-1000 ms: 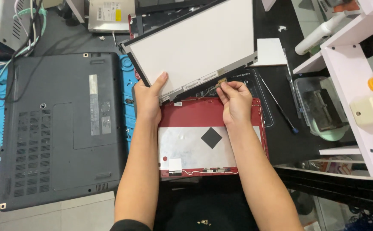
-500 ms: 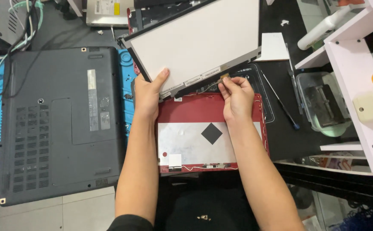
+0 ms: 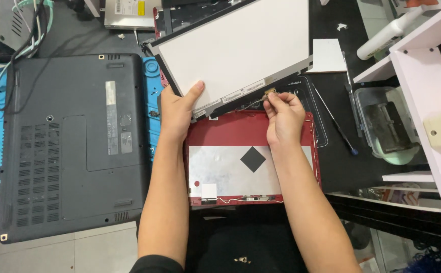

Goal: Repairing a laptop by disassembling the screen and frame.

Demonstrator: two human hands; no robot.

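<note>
Left hand [image 3: 177,108]: gripping the lower left corner of the panel [image 3: 235,48], thumb lying flat on its pale face, the other fingers tucked out of sight behind the edge.
Right hand [image 3: 282,117]: pinching the small connector [image 3: 269,93] between thumb and fingertips, fingers curled tight around it.
Panel: sitting tilted, its near edge resting between the two hands, the rest stretching away beyond the fingertips.
Connector: sitting just under the panel's lower edge, right at the right fingertips.
Lid [image 3: 251,162]: red, lying open beneath both wrists, a silver sheet with a black diamond showing between the forearms.
Laptop [image 3: 74,141]: dark grey, lying bottom up, just beyond the left forearm.
Tool [image 3: 334,119]: thin and dark, lying near the right hand on its outer side.
Shelf [image 3: 423,96]: white, standing well apart from the right hand.
</note>
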